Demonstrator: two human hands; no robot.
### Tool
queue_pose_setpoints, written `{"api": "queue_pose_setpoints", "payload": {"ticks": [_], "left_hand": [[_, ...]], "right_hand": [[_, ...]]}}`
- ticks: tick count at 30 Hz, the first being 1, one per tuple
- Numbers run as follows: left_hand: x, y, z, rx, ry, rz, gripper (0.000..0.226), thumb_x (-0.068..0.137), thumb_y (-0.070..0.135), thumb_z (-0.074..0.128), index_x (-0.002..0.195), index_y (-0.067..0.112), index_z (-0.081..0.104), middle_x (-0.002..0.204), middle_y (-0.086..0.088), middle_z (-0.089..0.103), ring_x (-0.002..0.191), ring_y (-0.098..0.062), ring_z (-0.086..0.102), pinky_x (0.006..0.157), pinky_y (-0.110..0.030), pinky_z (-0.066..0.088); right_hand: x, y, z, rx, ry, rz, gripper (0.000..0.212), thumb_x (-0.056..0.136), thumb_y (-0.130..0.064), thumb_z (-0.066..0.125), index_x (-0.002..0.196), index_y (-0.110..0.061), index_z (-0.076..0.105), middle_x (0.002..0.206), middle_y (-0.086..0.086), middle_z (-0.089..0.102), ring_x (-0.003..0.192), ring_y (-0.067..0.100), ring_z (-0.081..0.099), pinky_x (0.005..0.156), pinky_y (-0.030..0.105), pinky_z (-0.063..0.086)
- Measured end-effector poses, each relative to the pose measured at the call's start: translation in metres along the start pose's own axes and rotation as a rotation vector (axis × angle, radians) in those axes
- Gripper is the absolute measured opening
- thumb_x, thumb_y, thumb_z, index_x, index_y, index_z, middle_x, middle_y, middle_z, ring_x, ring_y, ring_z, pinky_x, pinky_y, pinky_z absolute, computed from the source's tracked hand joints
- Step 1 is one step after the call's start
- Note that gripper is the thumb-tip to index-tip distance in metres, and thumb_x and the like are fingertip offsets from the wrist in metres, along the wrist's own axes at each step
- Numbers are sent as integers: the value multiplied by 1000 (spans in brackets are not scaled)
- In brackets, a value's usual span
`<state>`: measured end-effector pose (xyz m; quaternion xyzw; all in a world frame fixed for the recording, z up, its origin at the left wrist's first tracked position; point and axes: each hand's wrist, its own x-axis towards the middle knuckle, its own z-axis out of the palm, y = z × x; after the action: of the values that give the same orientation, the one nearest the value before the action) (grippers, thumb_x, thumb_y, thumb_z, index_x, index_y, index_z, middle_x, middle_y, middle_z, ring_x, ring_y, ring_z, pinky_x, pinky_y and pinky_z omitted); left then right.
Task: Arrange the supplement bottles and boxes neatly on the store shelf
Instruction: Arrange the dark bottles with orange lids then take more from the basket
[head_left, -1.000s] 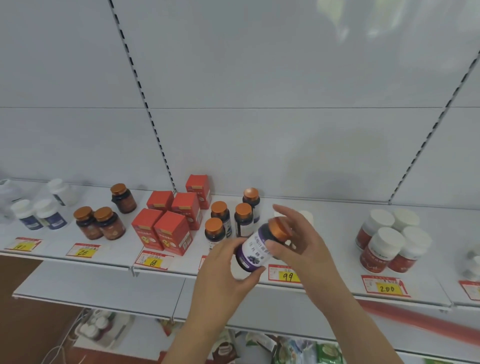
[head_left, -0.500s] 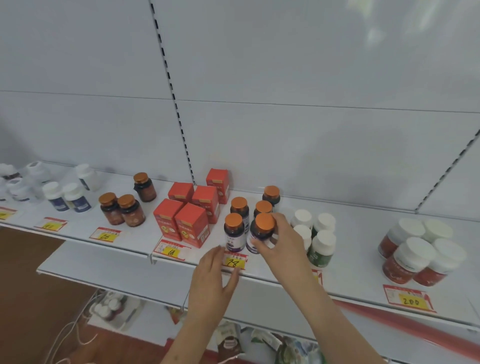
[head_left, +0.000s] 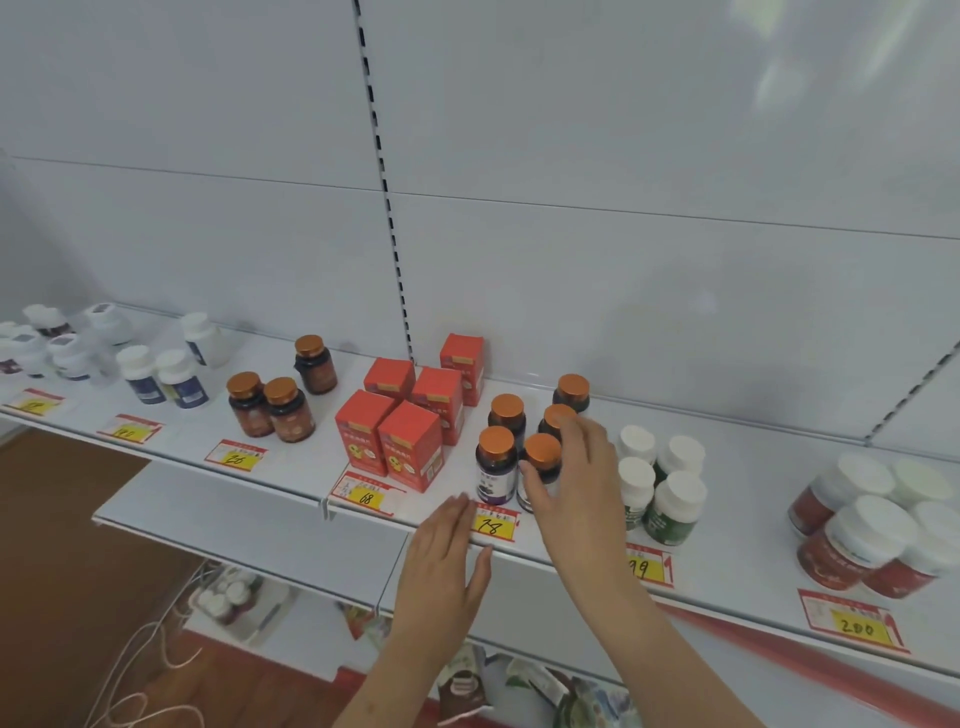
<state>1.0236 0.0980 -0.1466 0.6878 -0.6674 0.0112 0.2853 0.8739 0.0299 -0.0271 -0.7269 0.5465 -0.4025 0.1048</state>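
Gripping the front purple-label bottle (head_left: 540, 470), right hand (head_left: 576, 483); left hand (head_left: 447, 566) flat, empty.

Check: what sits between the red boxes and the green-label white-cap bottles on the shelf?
Head view: five dark bottles with orange caps stand between the red boxes and the green-label bottles; the right hand holds the front-right one.

Only stuff you can actually read is the handwritten yellow price tags along the shelf edge (head_left: 727, 603): 25 (head_left: 236, 458), 68 (head_left: 367, 498), 78 (head_left: 491, 526), 99 (head_left: 643, 567) and 200 (head_left: 857, 627). The two tags furthest left and the bottle and box labels are too blurry.
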Motion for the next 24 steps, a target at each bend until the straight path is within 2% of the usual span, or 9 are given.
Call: {"api": "queue_pose_setpoints", "payload": {"ticks": [3,7,11,13,15,17,19,21,24], "left_hand": [[0,-2,-1,43,-25,22,59,104,49,25,149,16,44,154,3,42,142,-14,38,118,-32,32],[-1,-5,-5,70,-69,24,58,104,49,25,151,19,40,157,5,38,144,-11,32,118,-30,27],[2,-3,-17,-18,-142,6,57,104,51,29,153,23,36,159,11,31,147,-6,26,121,-31,29],[5,3,-34,-203,-156,-75,56,103,48,38,154,27,32,159,17,27,147,1,22,120,-24,27],[15,17,-62,-447,-76,-265,49,102,40,46,150,30,38,154,17,37,138,3,36,110,-15,33],[37,34,-92,-883,-25,-586,34,104,35,47,135,24,54,135,3,61,111,-5,64,87,-13,50],[59,46,-123,-1361,-157,-851,52,102,51,39,118,8,64,107,-14,74,80,-19,75,63,-22,59],[71,51,-147,-1416,-378,-892,67,97,62,35,110,5,66,92,-21,74,61,-22,72,52,-25,58],[74,59,-161,-1225,-497,-872,54,97,57,45,109,8,65,83,-18,72,55,-19,67,52,-24,56]], "right_hand": [[18,-20,1,-128,-55,-250,37,88,-32,69,121,-19,57,116,-1,60,106,21,52,90,36,48],[37,-28,12,-409,-397,-299,44,98,-47,50,135,-23,49,135,-2,54,123,23,48,106,37,34],[48,-30,8,-435,-468,-422,41,95,-43,56,131,-23,54,128,-2,57,122,22,50,102,35,34],[50,-30,-4,-259,-465,-374,37,90,-38,65,124,-26,59,122,-7,58,116,17,52,90,33,41],[49,-29,-22,80,-404,-162,33,86,-26,72,117,-29,63,118,-13,60,109,11,56,87,27,47],[46,-27,-41,462,-376,23,33,85,-12,72,109,-33,67,111,-16,66,105,3,61,87,18,50],[40,-24,-55,708,-449,102,37,88,-2,68,107,-33,67,109,-12,71,107,5,65,85,22,54],[33,-23,-63,812,-519,106,37,89,6,64,112,-24,66,114,-2,72,110,11,66,86,26,56],[25,-19,-68,799,-531,113,31,93,-3,64,117,-22,65,119,-3,69,114,11,64,90,31,56]]}}
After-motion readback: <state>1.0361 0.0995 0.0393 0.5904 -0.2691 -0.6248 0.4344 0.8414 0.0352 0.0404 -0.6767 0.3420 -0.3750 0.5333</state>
